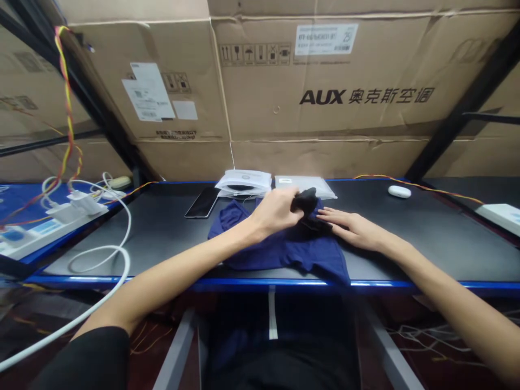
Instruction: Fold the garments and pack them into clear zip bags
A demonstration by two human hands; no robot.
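Observation:
A crumpled navy blue garment [280,252] lies on the dark tabletop, one corner hanging over the front edge. Above it, my left hand [278,208] is closed on a bunched piece of black cloth [305,200]; whether this cloth is part of the garment I cannot tell. My right hand [353,230] lies flat with its fingers stretched out, the fingertips touching the garment and the black cloth at their right side.
Behind the garment are white plastic packets [244,181] and a phone [202,203]. A white earbud case [399,191] sits at the back right. At left, a power strip [52,230] trails a thick white cable [127,260]. Large cardboard boxes [325,124] stand behind the table.

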